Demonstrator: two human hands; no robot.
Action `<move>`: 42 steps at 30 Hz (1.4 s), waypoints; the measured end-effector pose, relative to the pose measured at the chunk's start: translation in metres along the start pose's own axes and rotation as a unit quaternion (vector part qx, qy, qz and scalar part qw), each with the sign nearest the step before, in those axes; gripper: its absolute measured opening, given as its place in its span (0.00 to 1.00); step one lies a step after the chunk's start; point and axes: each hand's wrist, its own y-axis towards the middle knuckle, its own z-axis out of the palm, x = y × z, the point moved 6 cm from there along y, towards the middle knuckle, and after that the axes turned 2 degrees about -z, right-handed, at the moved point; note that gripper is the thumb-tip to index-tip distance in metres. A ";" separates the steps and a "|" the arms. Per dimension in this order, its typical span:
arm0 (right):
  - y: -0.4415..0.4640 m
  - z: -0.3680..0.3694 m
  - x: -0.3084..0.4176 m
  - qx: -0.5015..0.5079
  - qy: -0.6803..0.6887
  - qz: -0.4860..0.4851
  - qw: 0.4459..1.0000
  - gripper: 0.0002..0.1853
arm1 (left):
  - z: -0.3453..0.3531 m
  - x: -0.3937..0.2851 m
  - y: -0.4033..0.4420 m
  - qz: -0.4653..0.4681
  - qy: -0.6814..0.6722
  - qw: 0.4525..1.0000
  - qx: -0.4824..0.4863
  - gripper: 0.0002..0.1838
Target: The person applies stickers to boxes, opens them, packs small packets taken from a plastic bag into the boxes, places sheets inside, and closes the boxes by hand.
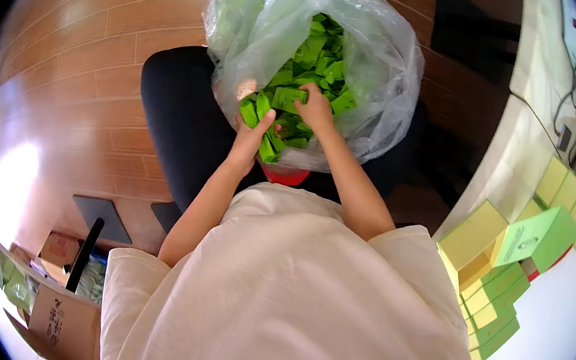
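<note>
A large clear plastic bag [388, 63] stands wide open between my knees, with many small bright green packets [326, 48] heaped inside. At the near left of its mouth, my left hand [252, 136] is closed around several green packets [249, 113], thumb on top. My right hand [316, 109] reaches into the bag and pinches one flat green packet [287, 99] between thumb and fingers. That packet lies just right of the bunch in my left hand. Part of my left fingers is hidden by the packets. Something red [284, 176] shows beneath the bag's near edge.
To the right, a table [548, 341] with a pale cloth carries an open green box [536, 239], rows of yellow-green boxes [499, 307] and cables. Cardboard boxes [61, 325] stand at lower left, near a black metal stand [102, 220]. The floor [86, 69] is brown tile.
</note>
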 end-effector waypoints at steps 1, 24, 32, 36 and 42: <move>-0.007 -0.021 0.001 -0.011 -0.004 0.002 1.000 0.21 | 0.003 -0.001 -0.001 0.003 -0.004 1.000 0.007 0.33; -0.194 -0.133 0.104 -0.181 0.114 -0.340 0.916 0.14 | 0.058 -0.027 -0.121 0.220 0.346 0.901 0.141 0.51; -0.212 -0.126 0.096 -0.195 -0.048 -0.340 0.919 0.03 | 0.060 -0.012 -0.130 0.236 0.443 0.855 0.132 0.52; -0.218 -0.124 0.091 -0.229 -0.015 -0.307 0.924 0.04 | 0.064 -0.010 -0.132 0.241 0.435 0.856 0.144 0.52; -0.228 -0.128 0.080 -0.218 0.159 -0.318 0.909 0.14 | 0.063 -0.006 -0.131 0.193 0.373 0.889 0.182 0.51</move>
